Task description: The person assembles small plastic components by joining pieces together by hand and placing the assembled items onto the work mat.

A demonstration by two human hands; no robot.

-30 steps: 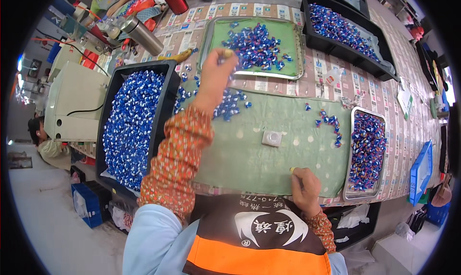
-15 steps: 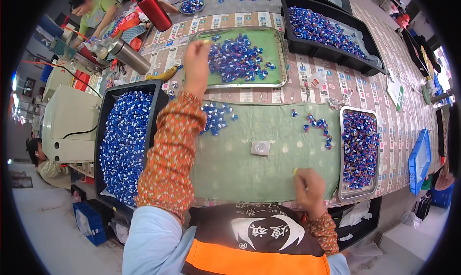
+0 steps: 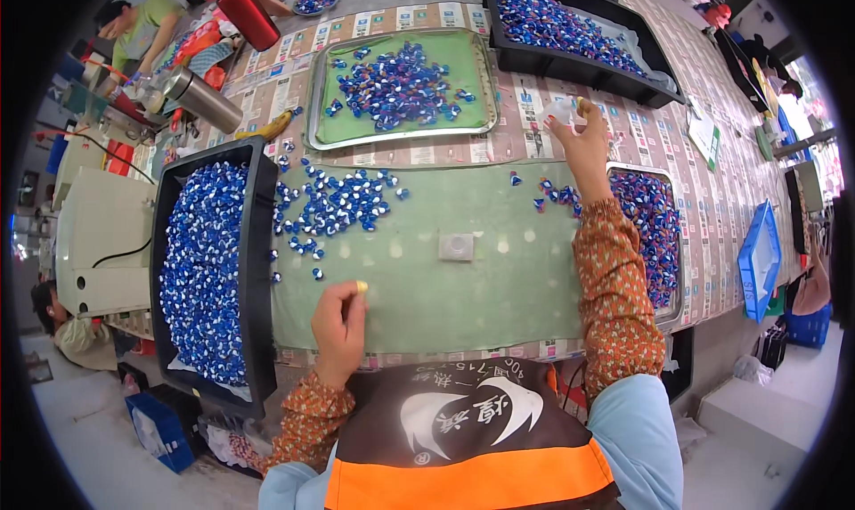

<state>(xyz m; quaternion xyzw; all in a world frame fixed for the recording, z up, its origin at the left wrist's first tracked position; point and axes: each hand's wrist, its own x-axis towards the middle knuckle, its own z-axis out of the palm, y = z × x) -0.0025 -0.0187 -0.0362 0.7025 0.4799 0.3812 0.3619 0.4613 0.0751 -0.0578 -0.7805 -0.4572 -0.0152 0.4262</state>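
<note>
My left hand point(image 3: 340, 330) is closed low over the near left of the green mat point(image 3: 427, 318), a yellow cover on a fingertip and no held thing visible. Beyond the mat's far right, my right hand point(image 3: 588, 149) has its thumb and a yellow-tipped finger around a small white bottle point(image 3: 560, 110). The bottle stays on the table. A small square pale block point(image 3: 457, 247) lies mid-mat. Blue-and-white gem-like pieces point(image 3: 343, 198) are scattered at the mat's left. Several darker multicoloured pieces point(image 3: 557, 192) lie at its right, partly behind my right forearm.
A black bin point(image 3: 263, 287) of blue pieces stands left. A metal tray point(image 3: 670, 310) of mixed pieces is right, partly covered by my sleeve. Beyond the mat are a green-lined tray point(image 3: 313, 122), another black bin point(image 3: 579, 63), a steel flask point(image 3: 207, 100) and a red flask point(image 3: 245, 13).
My left hand has come back from the green-lined tray to the near mat. My right hand has moved from the near mat out to the white bottle. The view has shifted.
</note>
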